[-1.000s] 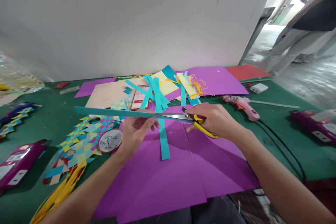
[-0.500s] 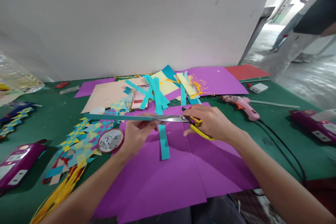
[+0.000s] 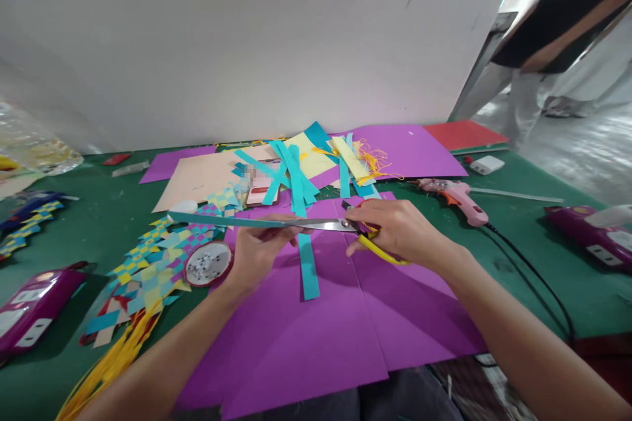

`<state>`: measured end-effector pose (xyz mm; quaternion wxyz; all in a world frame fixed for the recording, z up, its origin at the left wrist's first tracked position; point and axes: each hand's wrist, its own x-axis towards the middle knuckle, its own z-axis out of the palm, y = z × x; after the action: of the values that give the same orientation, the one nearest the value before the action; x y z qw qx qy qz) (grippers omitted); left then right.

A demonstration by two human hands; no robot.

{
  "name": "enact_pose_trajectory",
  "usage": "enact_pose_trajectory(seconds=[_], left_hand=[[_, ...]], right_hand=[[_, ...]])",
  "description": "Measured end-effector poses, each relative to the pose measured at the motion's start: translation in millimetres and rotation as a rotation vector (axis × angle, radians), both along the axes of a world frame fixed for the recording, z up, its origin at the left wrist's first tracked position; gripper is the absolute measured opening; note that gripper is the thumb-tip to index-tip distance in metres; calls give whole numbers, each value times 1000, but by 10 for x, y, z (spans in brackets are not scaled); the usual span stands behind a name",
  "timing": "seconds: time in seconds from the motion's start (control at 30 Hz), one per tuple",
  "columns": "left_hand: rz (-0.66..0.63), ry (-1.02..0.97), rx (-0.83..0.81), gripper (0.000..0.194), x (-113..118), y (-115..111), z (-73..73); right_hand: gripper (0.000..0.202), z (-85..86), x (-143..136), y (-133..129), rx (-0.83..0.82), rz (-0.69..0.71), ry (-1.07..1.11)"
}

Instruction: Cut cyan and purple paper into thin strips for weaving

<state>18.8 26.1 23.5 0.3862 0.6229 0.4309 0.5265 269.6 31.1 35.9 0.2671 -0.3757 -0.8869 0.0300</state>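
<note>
Pinched in my left hand [image 3: 259,250] is a long teal paper strip [image 3: 210,218] that reaches out to the left. My right hand [image 3: 399,227] grips yellow-handled scissors [image 3: 376,247], their blades pointing left along the strip at my left fingers. Whether the blades are fully closed is hard to see. Below the blades, another teal strip [image 3: 309,270] lies on purple card sheets [image 3: 301,342]. More teal strips [image 3: 296,177] are heaped behind my hands, partly over a phone [image 3: 261,194]. Left of my left hand sits a round dish of small googly eyes [image 3: 208,264].
Woven paper pieces [image 3: 158,263] and yellow tassels [image 3: 113,362] lie at left, near a purple power strip [image 3: 37,309]. A pink glue gun [image 3: 459,197] with a cord rests at right, before another power strip [image 3: 592,230]. A white panel [image 3: 247,46] stands behind; a person [image 3: 548,46] is beyond it.
The teal strip's left end has shifted slightly to the right, while both hands stay nearly in place. The person in the background has moved left.
</note>
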Motion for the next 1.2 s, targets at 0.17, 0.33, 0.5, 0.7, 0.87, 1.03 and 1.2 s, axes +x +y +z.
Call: enact_pose_trajectory(seconds=[0.17,0.33,0.5,0.7,0.87,1.03,1.2], left_hand=[[-14,23,-40,12,15,-16,31],[-75,-1,-50,9,16,-13,42],[-133,-178,-14,15,16,21,31],[-142,-191,19,4,-13,41,-32],[-129,-211,29,6,-2,31,-39],[-99,-174,-5,7,15,11,-10],[-130,-128,-13,6,-18,23,-44]], right_hand=[[41,-5,2,2,-3,-9,4],[40,24,10,-7,-13,-19,-12],[36,43,69,4,-16,-44,-16],[44,58,101,4,4,-49,-55],[48,66,54,-11,2,-43,-61],[48,53,33,-8,13,-17,-55],[49,53,37,-7,37,0,-76]])
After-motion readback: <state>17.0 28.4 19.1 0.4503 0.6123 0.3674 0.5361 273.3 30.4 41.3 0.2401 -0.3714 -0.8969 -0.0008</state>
